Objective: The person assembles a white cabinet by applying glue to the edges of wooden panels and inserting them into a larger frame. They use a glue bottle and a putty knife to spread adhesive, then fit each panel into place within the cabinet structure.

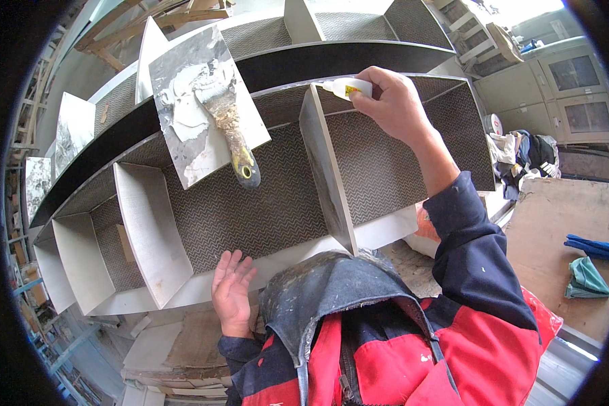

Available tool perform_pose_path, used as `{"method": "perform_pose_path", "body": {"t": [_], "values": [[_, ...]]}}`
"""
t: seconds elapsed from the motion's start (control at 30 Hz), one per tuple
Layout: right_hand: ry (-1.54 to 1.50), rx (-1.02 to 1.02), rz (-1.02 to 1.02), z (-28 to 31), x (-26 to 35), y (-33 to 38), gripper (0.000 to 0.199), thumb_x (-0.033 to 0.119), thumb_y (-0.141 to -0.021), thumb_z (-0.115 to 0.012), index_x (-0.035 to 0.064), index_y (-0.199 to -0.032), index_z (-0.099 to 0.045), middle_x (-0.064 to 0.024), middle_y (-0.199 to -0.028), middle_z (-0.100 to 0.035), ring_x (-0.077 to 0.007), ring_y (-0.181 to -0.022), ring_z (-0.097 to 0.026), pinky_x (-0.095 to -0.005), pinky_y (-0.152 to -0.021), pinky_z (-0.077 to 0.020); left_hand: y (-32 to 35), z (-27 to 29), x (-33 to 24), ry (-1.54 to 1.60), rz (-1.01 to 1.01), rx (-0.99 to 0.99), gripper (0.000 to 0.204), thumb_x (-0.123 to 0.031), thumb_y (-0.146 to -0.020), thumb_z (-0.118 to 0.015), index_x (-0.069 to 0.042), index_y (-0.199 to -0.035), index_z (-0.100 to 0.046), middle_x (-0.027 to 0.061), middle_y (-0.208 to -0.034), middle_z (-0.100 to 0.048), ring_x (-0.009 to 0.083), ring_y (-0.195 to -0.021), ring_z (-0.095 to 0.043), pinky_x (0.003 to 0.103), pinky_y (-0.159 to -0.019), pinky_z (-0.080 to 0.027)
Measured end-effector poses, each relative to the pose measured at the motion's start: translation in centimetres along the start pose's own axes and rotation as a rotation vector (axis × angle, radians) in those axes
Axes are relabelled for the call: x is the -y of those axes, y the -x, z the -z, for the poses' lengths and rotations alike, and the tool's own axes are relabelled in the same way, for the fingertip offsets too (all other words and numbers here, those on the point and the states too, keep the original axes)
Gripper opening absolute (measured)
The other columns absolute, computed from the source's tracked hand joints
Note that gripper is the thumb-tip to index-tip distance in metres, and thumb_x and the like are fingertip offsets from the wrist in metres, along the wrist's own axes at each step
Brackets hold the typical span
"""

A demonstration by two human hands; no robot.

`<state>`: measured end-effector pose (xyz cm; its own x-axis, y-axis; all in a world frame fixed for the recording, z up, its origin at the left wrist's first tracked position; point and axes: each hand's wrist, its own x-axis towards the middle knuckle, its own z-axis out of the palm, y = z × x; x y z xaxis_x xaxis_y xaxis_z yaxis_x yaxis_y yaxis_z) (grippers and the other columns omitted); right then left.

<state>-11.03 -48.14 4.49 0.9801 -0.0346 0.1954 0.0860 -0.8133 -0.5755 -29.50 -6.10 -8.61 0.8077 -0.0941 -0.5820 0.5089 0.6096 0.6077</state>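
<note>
My right hand (394,101) grips a small white glue bottle (353,88) with a yellow label. The bottle lies tilted, its nozzle pointing left at the far top end of an upright divider (328,172) in a long shelf unit (264,203). My left hand (233,287) hovers near the unit's front edge, fingers stretched and holding nothing. Across the far edge rests a white board (199,166) smeared with grey-white filler. On that board lies a putty knife (231,132) with a caked blade and a dark, yellow-marked handle.
A second shelf unit (358,27) stands behind, beyond a black strip (284,64). To the right are a pale cabinet (555,88), piled clothes (531,152) and a brown board (555,230) bearing a green cloth (587,277). Wooden scraps (149,20) lie far left.
</note>
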Motion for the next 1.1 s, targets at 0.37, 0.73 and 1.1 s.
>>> {"method": "perform_pose_path", "body": {"t": [0.37, 0.73, 1.1], "values": [[0.04, -0.014, 0.0, 0.0, 0.1, 0.2, 0.025, 0.022, -0.086, -0.075, 0.0018, -0.101, -0.07, -0.0129, -0.089, -0.07, -0.0252, -0.079, -0.068, -0.0368, -0.073, -0.055, 0.1, -0.6, -0.4, -0.026, -0.017, 0.008, 0.059, -0.009, -0.09, -0.057, 0.001, -0.147, -0.045, 0.0215, -0.142, -0.055, 0.0378, -0.124, -0.058, 0.05, -0.102, -0.05], [0.019, -0.051, -0.034, -0.5, 0.1, 0.7, 0.027, 0.023, -0.085, -0.075, 0.0034, -0.103, -0.07, -0.0137, -0.089, -0.07, -0.0278, -0.08, -0.068, -0.0386, -0.075, -0.0552, 0.1, -2.1, -1.4, -0.062, -0.066, 0.066, 0.059, -0.01, -0.091, -0.058, 0.0, -0.147, -0.046, 0.0207, -0.142, -0.055, 0.0371, -0.125, -0.058, 0.049, -0.102, -0.05], [-0.158, -0.193, -0.102, 0.0, 0.7, 2.3, 0.027, 0.019, -0.089, -0.074, 0.0013, -0.108, -0.071, -0.0052, -0.085, -0.067, -0.0134, -0.074, -0.064, -0.0287, -0.068, -0.053, -0.3, -3.8, -1.4, -0.073, -0.105, 0.153, 0.063, -0.012, -0.091, -0.059, -0.001, -0.15, -0.042, 0.0205, -0.145, -0.052, 0.0365, -0.128, -0.056, 0.05, -0.104, -0.049]]}}
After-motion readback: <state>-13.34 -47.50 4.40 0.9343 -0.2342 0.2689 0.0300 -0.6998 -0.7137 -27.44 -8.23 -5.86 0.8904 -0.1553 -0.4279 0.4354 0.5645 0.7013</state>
